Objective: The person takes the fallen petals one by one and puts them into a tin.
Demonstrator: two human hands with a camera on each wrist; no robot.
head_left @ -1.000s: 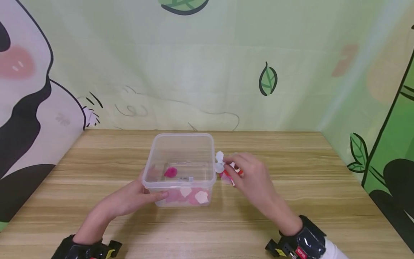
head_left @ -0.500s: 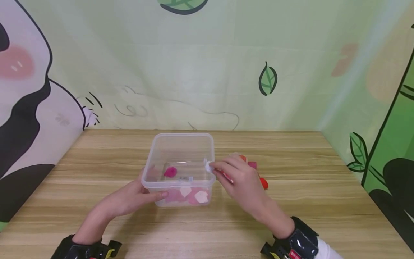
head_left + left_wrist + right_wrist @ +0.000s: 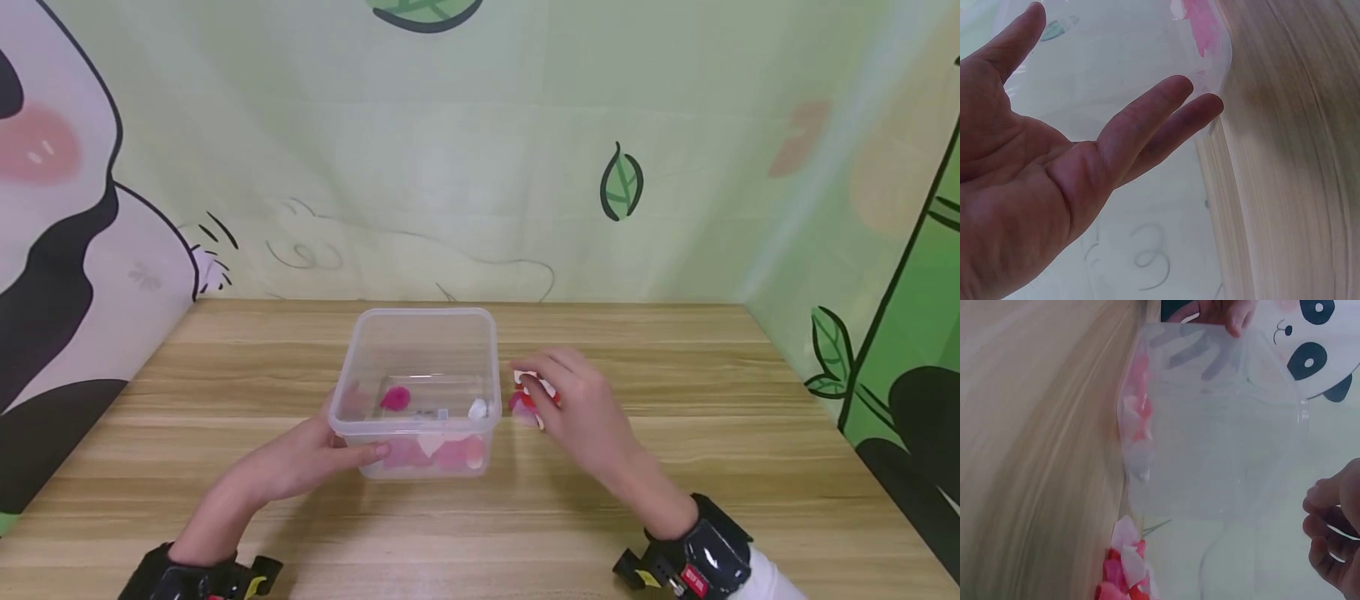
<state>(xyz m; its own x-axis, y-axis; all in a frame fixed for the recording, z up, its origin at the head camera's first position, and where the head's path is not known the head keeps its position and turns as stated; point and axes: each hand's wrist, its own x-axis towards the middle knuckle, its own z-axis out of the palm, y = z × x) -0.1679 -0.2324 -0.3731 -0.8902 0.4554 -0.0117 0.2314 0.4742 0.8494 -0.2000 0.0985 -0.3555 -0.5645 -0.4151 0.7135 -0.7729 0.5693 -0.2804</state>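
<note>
A clear plastic container (image 3: 420, 427) stands on the table, with pink and white petals (image 3: 453, 454) in its bottom and a deep pink petal (image 3: 396, 398) farther back. My left hand (image 3: 300, 467) steadies its left side, thumb against the front wall. In the left wrist view that hand's fingers (image 3: 1147, 119) look straight and spread. To the container's right, my right hand (image 3: 581, 408) hovers over a small pile of red, pink and white petals (image 3: 1125, 569), partly hiding it. The right wrist view has its fingers (image 3: 1322, 525) loosely bent, with nothing between them.
The wooden table (image 3: 262, 354) carries the container and the pile. A printed cloth wall (image 3: 450, 208) with a panda and leaves rises directly behind the table and along its sides.
My right hand has brought a white petal to the container and let it fall inside by the right wall. It has then moved back right over the pile. My left hand stays put.
</note>
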